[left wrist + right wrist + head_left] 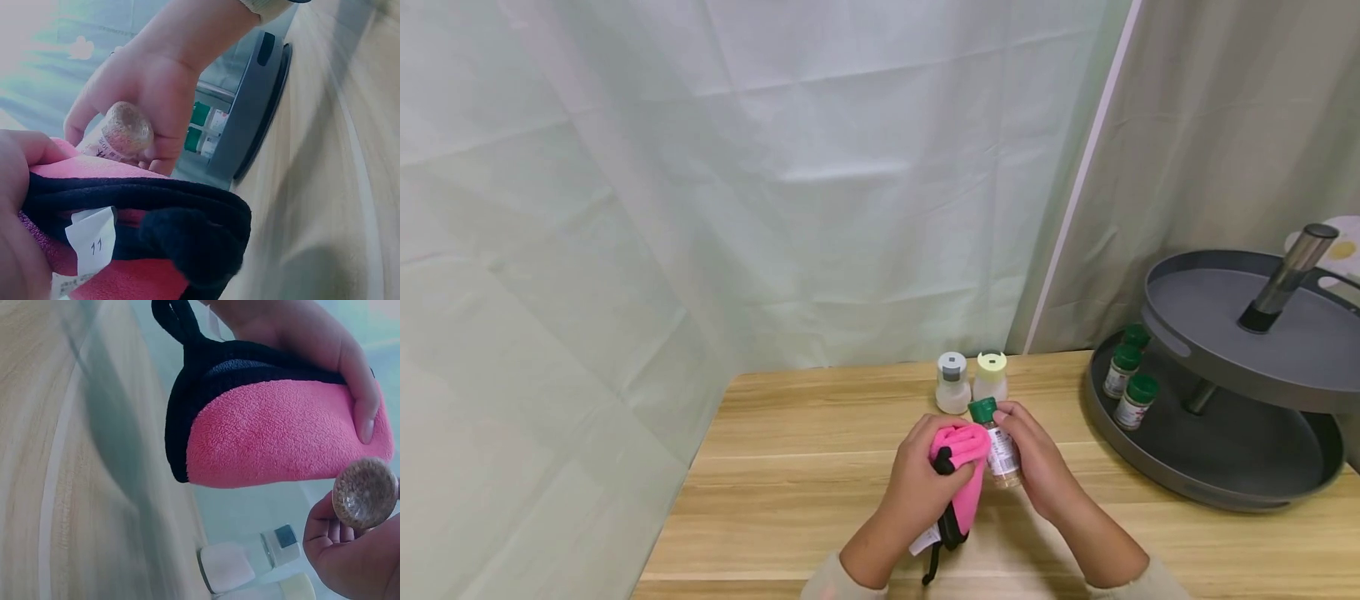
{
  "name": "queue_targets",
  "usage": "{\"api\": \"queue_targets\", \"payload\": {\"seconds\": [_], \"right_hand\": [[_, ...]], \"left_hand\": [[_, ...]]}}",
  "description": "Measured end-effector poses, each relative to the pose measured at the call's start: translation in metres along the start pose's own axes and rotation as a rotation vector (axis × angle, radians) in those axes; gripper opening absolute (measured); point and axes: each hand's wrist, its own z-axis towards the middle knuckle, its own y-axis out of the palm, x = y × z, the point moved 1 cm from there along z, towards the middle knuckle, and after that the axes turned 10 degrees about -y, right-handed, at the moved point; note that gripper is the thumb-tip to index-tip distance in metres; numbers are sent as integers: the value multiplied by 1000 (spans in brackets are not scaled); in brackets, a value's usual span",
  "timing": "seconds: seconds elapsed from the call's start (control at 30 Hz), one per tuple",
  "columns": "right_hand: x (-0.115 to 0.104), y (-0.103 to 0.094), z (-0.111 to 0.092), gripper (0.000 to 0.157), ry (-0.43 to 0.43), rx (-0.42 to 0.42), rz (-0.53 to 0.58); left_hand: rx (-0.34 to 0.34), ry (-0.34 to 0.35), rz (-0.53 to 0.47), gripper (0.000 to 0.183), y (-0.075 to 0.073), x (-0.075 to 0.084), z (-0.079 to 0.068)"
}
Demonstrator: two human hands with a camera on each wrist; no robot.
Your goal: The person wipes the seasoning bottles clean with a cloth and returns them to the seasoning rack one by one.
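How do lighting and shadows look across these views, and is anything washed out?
Head: fairly even light, soft shadow on the tabletop below the spice bottle; left wrist: top-left corner washed out, though "11" reads clearly on the white tag; right wrist: broad dark shadow across the tabletop, top-right corner pale.

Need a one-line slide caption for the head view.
Left hand grips a folded pink cloth, right hand holds a green-capped jar; two-tier gray stand at right.
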Motion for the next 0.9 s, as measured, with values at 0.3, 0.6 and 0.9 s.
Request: {"api": "queue_targets", "payload": {"seconds": [0.3, 0.6, 0.9], "right_hand": [[1, -3, -1, 10, 17, -60, 24], [1, 1, -1, 20, 14, 9, 10], [-3, 3, 5, 28, 18, 202, 49]], "left_hand": [[45, -25, -49, 43, -3, 0, 4], [-30, -9, -89, 46, 1, 1, 0], [-122, 49, -14, 45, 10, 1, -8]]}}
